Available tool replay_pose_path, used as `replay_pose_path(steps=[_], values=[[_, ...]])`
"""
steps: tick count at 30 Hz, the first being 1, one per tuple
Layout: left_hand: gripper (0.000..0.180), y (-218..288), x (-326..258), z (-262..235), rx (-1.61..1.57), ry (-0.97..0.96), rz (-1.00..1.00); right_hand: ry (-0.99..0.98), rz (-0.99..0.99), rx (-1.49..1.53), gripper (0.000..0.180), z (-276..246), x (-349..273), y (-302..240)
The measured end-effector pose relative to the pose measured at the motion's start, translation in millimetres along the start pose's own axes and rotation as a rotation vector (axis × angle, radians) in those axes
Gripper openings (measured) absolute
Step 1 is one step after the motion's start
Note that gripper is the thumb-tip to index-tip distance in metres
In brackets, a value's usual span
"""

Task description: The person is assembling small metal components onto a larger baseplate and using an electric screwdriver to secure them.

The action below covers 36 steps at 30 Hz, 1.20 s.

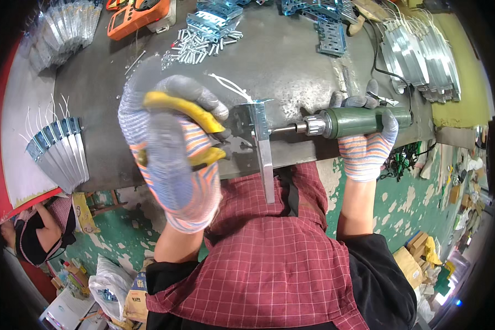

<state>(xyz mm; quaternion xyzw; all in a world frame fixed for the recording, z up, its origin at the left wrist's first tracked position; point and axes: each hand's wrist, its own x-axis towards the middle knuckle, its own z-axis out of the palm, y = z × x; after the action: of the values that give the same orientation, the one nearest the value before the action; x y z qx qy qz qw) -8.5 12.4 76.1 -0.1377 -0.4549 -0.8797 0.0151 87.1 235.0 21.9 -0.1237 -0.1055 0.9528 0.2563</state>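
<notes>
Green power screwdriver (352, 122) sits in the grasp of the gloved right hand (366, 147), its bit (283, 130) apparently meeting a metal strip (264, 159) between the hands, which reaches past the near edge of the workbench (308, 82). The left hand (169, 148), blurred, wraps around yellow-handled pliers (184, 107); whether these pinch the strip I cannot tell. A loose hold or skewed push could let the bit slip or the strip twist, perhaps tugging the white wires (246, 97) at its far end.

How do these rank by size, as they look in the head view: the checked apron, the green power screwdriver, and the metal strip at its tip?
1. Checked apron
2. Green power screwdriver
3. Metal strip, which looks shorter and narrower than the tool
</notes>
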Motion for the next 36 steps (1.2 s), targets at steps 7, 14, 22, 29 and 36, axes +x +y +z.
replay_pose_path(steps=[7,14,22,29,36], values=[[0.074,15.7,7.9,7.2,0.135,-0.157,0.092,0.030,-0.004,-0.041,0.065,2.2,-2.0,0.8],[0.074,17.8,14.2,21.5,0.435,-0.099,0.075,0.026,-0.019,-0.009,0.060,1.0,-3.9,-0.8],[0.069,4.9,16.0,4.4,0.389,-0.244,0.172,0.006,-0.018,0.029,0.046,8.4,-6.2,3.0],[0.065,0.9,9.2,12.8,0.171,-0.175,0.209,-0.039,-0.056,-0.011,0.055,20.7,-7.2,12.6],[0.061,9.5,-3.0,0.4,0.340,-0.088,-0.020,-0.085,-0.060,0.021,0.055,11.0,-3.0,7.5]])
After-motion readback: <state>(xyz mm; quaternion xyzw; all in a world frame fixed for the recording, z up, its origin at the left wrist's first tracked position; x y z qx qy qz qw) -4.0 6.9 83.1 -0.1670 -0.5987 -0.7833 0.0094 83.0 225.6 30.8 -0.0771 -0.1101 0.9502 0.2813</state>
